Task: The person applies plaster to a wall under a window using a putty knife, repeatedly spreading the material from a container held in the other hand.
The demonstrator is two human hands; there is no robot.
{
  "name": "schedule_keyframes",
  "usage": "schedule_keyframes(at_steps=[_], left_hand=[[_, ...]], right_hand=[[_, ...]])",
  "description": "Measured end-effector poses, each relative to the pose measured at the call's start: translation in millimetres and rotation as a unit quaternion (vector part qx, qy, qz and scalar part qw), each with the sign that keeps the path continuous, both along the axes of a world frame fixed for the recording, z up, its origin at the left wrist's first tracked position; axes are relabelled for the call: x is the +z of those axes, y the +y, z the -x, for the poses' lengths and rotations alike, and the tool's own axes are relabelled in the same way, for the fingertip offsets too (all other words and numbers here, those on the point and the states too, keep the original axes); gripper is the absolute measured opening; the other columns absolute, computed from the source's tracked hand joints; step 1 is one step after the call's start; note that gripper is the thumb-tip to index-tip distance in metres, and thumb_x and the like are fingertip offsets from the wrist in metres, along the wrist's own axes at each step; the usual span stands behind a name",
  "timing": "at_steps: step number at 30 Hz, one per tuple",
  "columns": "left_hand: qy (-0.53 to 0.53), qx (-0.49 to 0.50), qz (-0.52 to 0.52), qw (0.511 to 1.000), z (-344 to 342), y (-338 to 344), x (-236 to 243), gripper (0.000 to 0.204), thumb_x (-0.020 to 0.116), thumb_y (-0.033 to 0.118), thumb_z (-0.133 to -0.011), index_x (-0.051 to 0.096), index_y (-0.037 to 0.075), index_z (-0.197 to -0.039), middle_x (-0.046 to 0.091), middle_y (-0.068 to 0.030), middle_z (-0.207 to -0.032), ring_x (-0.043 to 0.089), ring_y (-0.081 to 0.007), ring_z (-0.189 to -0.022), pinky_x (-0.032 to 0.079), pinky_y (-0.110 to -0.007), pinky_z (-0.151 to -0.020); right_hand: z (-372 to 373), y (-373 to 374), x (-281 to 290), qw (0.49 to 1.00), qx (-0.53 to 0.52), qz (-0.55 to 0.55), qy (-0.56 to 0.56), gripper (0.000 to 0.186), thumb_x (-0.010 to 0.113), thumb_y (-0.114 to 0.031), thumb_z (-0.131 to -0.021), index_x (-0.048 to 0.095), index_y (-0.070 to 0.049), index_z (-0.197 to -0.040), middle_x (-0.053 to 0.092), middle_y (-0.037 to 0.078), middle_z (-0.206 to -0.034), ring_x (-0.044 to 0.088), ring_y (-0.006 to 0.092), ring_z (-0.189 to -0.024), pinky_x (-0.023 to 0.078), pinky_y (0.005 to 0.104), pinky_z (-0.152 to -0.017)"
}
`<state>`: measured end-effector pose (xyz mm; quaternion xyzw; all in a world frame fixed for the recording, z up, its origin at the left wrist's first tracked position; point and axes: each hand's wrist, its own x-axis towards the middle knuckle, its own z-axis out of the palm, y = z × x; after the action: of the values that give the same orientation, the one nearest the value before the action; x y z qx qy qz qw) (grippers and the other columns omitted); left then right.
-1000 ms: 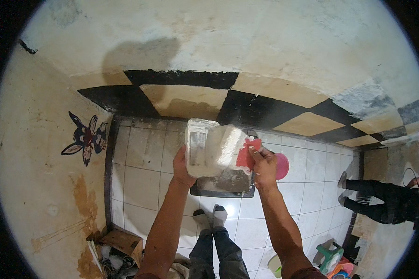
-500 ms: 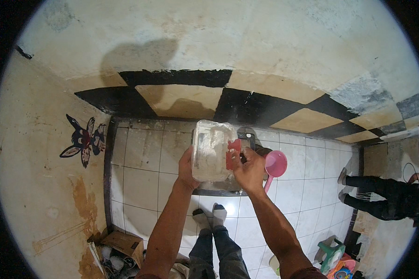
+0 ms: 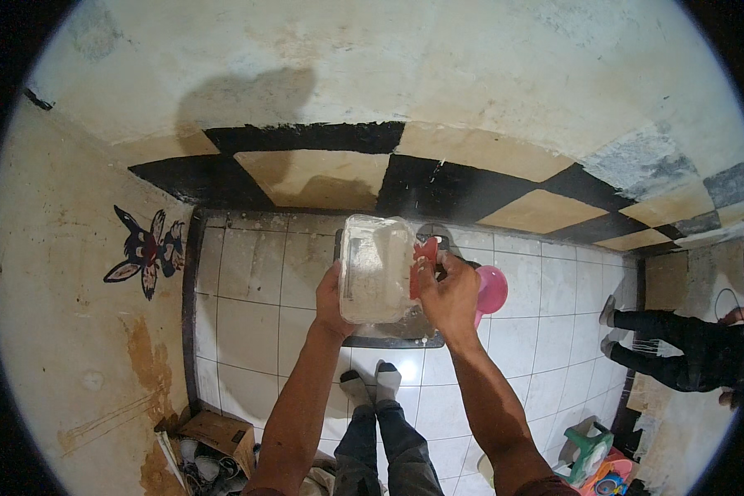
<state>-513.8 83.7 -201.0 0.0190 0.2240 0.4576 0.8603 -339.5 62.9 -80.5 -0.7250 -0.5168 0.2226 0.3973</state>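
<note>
My left hand is closed on the left side of a clear rectangular plastic container, whose inside is smeared with a whitish coating. In my right hand is a red flat scraper, pinched between thumb and fingers, with whitish bits on it. The scraper is at the container's right rim; whether they touch I cannot tell. Beneath both hands a black-rimmed tray shows in part. A pink dipper is just right of my right hand, its handle partly hidden by that hand.
Ahead stands a wall with a black-and-tan checkered band. Lower left, a cardboard box sits by cluttered items. A green stool and colourful toys are at lower right. Another person stands far right on the tiled floor.
My right hand has shifted slightly right with the red scraper, from over the container's right side to its rim, covering more of the dipper. My left hand keeps its hold on the container.
</note>
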Motion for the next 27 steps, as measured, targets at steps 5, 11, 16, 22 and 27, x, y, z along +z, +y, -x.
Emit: schedule_keyframes(at_steps=[5,11,16,22,27], left_hand=[[0.003,-0.01,0.014,1.0,-2,-2,-4,0.051,0.038,0.041,-0.098,0.052,0.003,-0.129,0.061,-0.0156,-0.123,0.061,-0.03,-0.112,0.049,-0.044,-0.098],[0.028,-0.009,0.031,0.999,-16,-5,6,0.052,0.037,0.041,-0.099,0.05,0.003,-0.131,0.06,-0.0155,-0.124,0.06,-0.0299,-0.112,0.047,-0.043,-0.099],[0.01,-0.011,0.009,1.0,-28,-6,0,0.053,0.036,0.042,-0.099,0.048,0.003,-0.133,0.058,-0.0156,-0.126,0.058,-0.0299,-0.115,0.046,-0.044,-0.1],[0.018,0.023,0.02,0.999,-38,-4,0,0.053,0.037,0.042,-0.099,0.047,0.004,-0.134,0.057,-0.0143,-0.128,0.057,-0.0295,-0.115,0.045,-0.045,-0.1],[0.017,0.016,0.009,1.0,-64,0,-3,0.052,0.037,0.042,-0.099,0.046,0.004,-0.135,0.057,-0.0137,-0.126,0.057,-0.0292,-0.114,0.045,-0.044,-0.1]], right_hand=[[-9,1,-3,0.996,0.023,0.034,-0.074,0.019,0.061,-0.014,-0.086,0.068,0.004,-0.087,0.067,0.021,-0.073,0.07,0.0305,-0.069,0.051,0.0405,-0.062],[-36,0,-38,0.993,-0.001,0.076,0.092,0.023,0.061,-0.018,-0.088,0.07,0.002,-0.092,0.068,0.019,-0.073,0.069,0.0266,-0.068,0.052,0.0373,-0.065],[-76,-24,-86,0.972,-0.115,0.082,0.186,0.033,0.061,-0.029,-0.091,0.068,0.003,-0.093,0.069,0.016,-0.079,0.063,0.0198,-0.071,0.048,0.0349,-0.067],[-142,-107,-201,0.939,-0.289,0.185,-0.025,0.095,0.069,-0.059,-0.076,0.046,0.019,-0.124,0.057,0.036,-0.118,0.057,0.0432,-0.114,0.045,0.0437,-0.097],[-171,-167,-340,0.903,-0.287,0.321,0.015,0.072,0.074,-0.047,-0.076,0.053,0.01,-0.116,0.062,0.024,-0.099,0.064,0.0342,-0.088,0.052,0.0415,-0.066]])
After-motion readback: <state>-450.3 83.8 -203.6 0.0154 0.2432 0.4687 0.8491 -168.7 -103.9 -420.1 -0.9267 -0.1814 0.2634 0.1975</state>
